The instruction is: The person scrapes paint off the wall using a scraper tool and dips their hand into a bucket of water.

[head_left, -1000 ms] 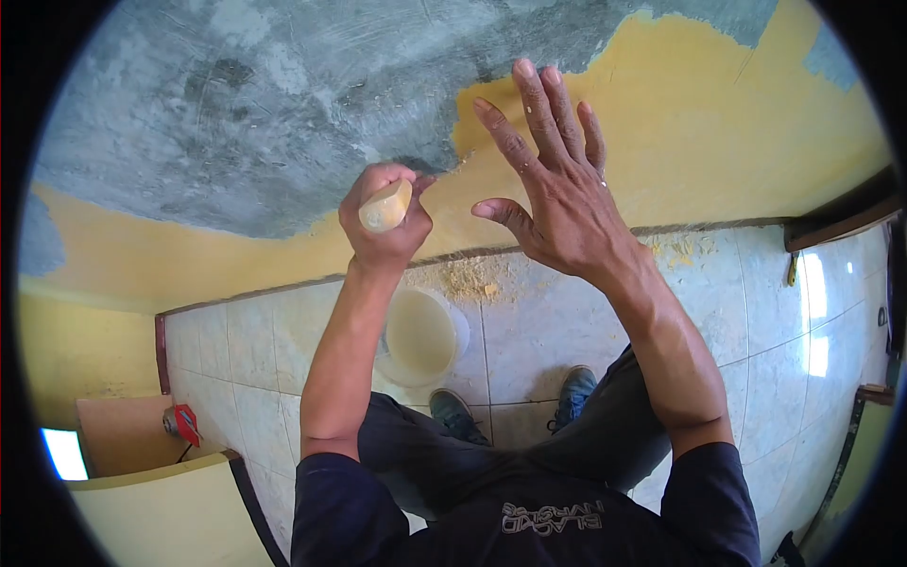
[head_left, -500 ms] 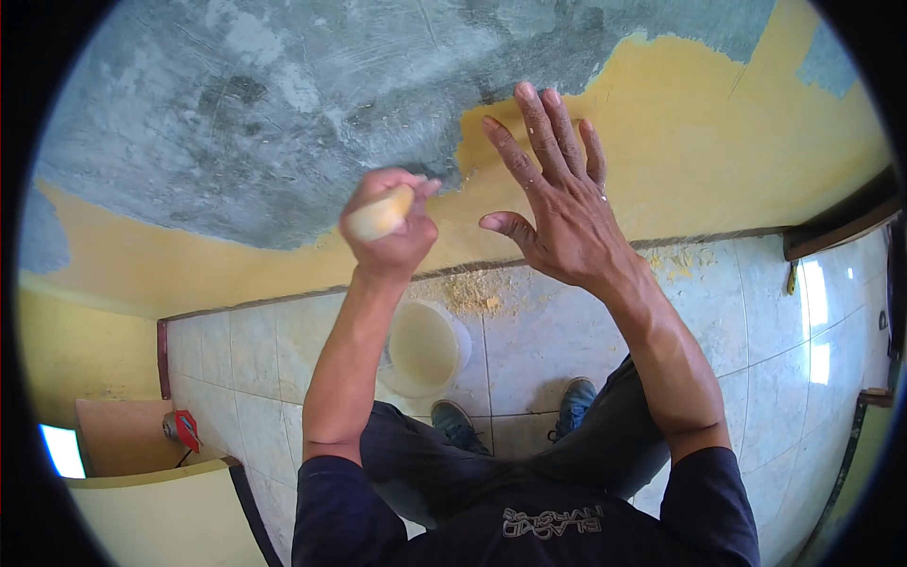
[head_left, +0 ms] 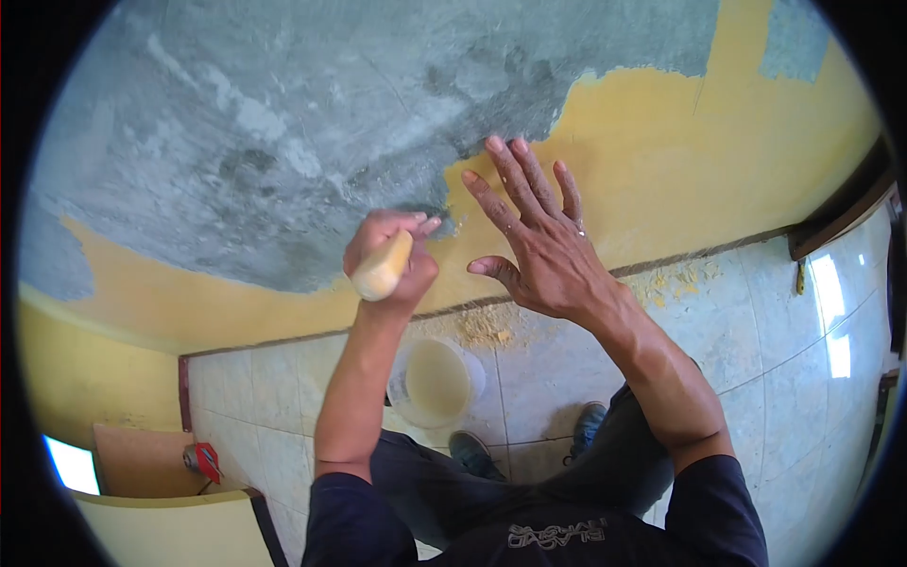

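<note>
My left hand [head_left: 392,260] is closed around the pale yellowish handle of a scraper [head_left: 383,268]. The handle's butt points back toward me, and the blade end is hidden behind my fingers. That hand is at the wall, where the bare grey patch [head_left: 312,142] meets the yellow paint [head_left: 642,161]. To its right, my right hand [head_left: 553,246] is open with fingers spread, the fingertips at the yellow paint near the ragged edge. Nothing is in it. Small pale crumbs show on its skin near the little finger.
Below my hands, a whitish bucket [head_left: 436,383] stands on the tiled floor [head_left: 548,369] by the wall. Paint flakes [head_left: 487,326] lie along the wall's foot. A dark wooden piece [head_left: 846,217] juts out at right. A red and grey object [head_left: 202,461] sits at lower left.
My view has shifted, so wall and hands appear lower. The left hand, blurred before, now shows more sharply, still holding the scraper beside the paint edge. The right hand stays spread.
</note>
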`<state>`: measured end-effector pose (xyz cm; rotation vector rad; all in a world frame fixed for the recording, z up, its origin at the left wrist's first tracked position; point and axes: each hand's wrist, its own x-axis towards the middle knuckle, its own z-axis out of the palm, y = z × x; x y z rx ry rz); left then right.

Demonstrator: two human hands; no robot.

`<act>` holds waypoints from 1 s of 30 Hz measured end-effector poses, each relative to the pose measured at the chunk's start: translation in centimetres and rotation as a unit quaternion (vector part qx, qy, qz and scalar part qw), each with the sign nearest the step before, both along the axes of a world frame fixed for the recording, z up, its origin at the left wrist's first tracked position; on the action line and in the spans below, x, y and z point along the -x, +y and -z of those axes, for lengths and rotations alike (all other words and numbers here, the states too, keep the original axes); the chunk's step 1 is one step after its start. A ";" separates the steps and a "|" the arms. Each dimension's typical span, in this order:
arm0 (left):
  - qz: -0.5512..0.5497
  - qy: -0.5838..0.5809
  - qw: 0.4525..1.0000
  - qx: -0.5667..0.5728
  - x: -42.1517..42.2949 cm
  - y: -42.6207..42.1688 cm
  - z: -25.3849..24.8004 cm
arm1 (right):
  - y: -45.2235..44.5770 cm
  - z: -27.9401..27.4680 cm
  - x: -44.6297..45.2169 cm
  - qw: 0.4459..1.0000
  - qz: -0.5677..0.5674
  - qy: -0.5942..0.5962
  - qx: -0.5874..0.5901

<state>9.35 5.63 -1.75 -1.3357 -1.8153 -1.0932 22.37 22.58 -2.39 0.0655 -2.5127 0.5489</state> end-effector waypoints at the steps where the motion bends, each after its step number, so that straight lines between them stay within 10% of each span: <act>1: 0.039 0.001 0.999 -0.022 -0.3 0.4 -0.6 | -0.1 0.4 0.2 1.000 0.005 0.029 0.010; 6: 0.102 0.005 0.980 -0.173 0.5 0.9 -2.2 | 0.1 0.3 0.0 0.999 -0.005 0.045 0.024; 13: -0.014 0.047 0.999 0.024 0.2 0.5 -3.3 | 0.1 0.2 -0.4 0.999 -0.002 0.042 0.012; 20: 0.042 -0.022 0.984 -0.169 -0.3 1.4 -2.6 | 0.2 -0.2 -0.9 0.999 -0.010 0.038 0.023; 30: 0.007 0.047 0.998 -0.032 -0.2 0.9 -2.3 | -0.2 0.1 -0.7 0.998 -0.018 0.042 0.032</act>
